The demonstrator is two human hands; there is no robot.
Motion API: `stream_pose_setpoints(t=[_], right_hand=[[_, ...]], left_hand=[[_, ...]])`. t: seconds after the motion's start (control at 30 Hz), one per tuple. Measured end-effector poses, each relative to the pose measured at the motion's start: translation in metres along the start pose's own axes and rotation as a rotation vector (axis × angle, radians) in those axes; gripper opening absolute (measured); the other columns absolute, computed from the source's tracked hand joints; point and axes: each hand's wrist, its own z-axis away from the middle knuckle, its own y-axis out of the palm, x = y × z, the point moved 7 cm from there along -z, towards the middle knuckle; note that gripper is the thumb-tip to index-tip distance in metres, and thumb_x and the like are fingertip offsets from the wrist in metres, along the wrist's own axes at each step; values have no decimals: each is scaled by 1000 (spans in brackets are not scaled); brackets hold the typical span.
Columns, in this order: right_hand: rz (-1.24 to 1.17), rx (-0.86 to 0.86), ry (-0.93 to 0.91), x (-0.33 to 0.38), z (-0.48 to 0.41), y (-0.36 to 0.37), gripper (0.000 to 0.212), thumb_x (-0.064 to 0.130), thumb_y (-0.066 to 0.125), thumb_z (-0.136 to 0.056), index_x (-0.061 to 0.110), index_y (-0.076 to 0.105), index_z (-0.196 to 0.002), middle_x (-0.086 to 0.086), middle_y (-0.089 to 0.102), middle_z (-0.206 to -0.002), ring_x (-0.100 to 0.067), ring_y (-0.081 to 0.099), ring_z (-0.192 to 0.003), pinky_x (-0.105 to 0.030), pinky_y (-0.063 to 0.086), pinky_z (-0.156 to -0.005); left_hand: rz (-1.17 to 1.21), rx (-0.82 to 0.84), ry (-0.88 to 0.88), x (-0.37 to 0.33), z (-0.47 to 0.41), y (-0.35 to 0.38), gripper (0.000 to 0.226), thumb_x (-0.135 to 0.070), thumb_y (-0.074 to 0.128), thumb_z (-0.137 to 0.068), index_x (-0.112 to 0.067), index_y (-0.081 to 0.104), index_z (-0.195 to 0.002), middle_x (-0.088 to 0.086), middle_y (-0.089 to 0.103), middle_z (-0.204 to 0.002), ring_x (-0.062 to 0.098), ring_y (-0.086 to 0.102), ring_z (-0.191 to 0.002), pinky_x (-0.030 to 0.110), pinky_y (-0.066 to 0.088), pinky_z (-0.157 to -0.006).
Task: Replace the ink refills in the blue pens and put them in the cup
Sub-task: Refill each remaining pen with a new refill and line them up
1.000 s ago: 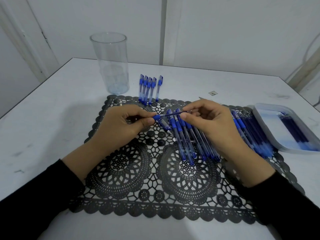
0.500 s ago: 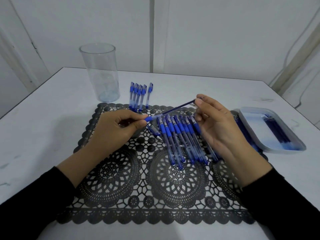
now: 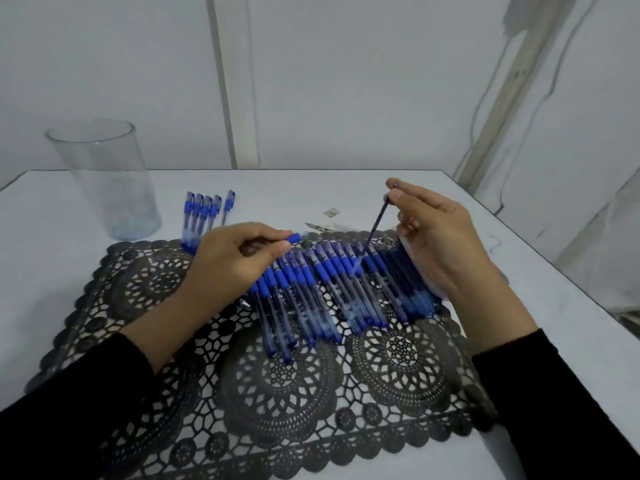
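Note:
My left hand (image 3: 235,261) grips a blue pen barrel (image 3: 293,237) whose blue end pokes out past my fingers. My right hand (image 3: 436,237) pinches a thin dark ink refill (image 3: 375,227) by its top end; it hangs slanted, apart from the barrel. Under both hands a row of several blue pens (image 3: 332,289) lies on the black lace mat (image 3: 277,382). Several capped blue pens (image 3: 206,211) lie side by side behind the mat. A clear cup (image 3: 104,181) stands upright at the back left with no pens in it.
The white table (image 3: 52,271) ends close on the right, where a wall and cables stand. A white tray edge (image 3: 433,287) peeks out behind my right hand. A small scrap (image 3: 331,212) and a metal bit (image 3: 317,226) lie behind the pen row.
My right hand has drawn the refill fully out of the barrel and lifted it up to the right. The view has tilted and the tray is now mostly hidden behind my right hand.

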Motion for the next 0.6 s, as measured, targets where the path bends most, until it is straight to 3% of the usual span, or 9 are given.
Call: stream_pose_setpoints(t=[0.07,0.13,0.2,0.3,0.47,0.6], right_hand=[[154,-18,3,4,-5,-14,13,5,69,-87,8,74,-98,1,75,-104,-7,46,-63,-23,37,-60],[339,-24,38,3,-11,-25,9,9,71,-85,12,76,-93,5,75,-102,2,53,-60,-24,38,-65],[503,-30,66,-1,-18,-31,8,11,72,-85,14,77,-91,8,75,-101,10,59,-62,-14,41,-63],[728,-61,86,-9,-27,-37,10,11,72,-84,10,78,-92,6,74,-102,12,59,-71,-3,39,-52],[1106,-46,40,-21,-34,-30,13,9,68,-84,7,79,-92,-6,75,-99,-9,62,-72,-13,44,-51],[1234,-55,7,-29,-36,-24,13,5,66,-83,7,78,-88,-10,74,-94,-21,68,-84,-33,58,-74]], left_hand=[[-7,18,4,-6,-9,16,18,-17,74,-86,-21,76,-103,-16,68,-64,6,56,-54,16,45,-52],[-7,40,-35,-9,-17,32,17,-15,74,-86,-19,76,-103,-23,64,-63,-1,56,-55,8,42,-54],[6,56,-91,-10,-21,47,15,-17,75,-86,-25,76,-99,-22,67,-73,-5,60,-62,5,43,-60],[33,118,-180,-6,-27,69,13,-22,76,-86,-31,77,-96,-9,74,-83,4,65,-73,10,50,-67],[-36,244,-223,-11,-36,95,10,-26,74,-88,-30,77,-96,-17,70,-84,1,65,-78,8,48,-70],[-74,254,-232,-13,-40,104,10,-26,75,-88,-27,78,-98,-17,69,-83,0,65,-78,10,49,-72]])
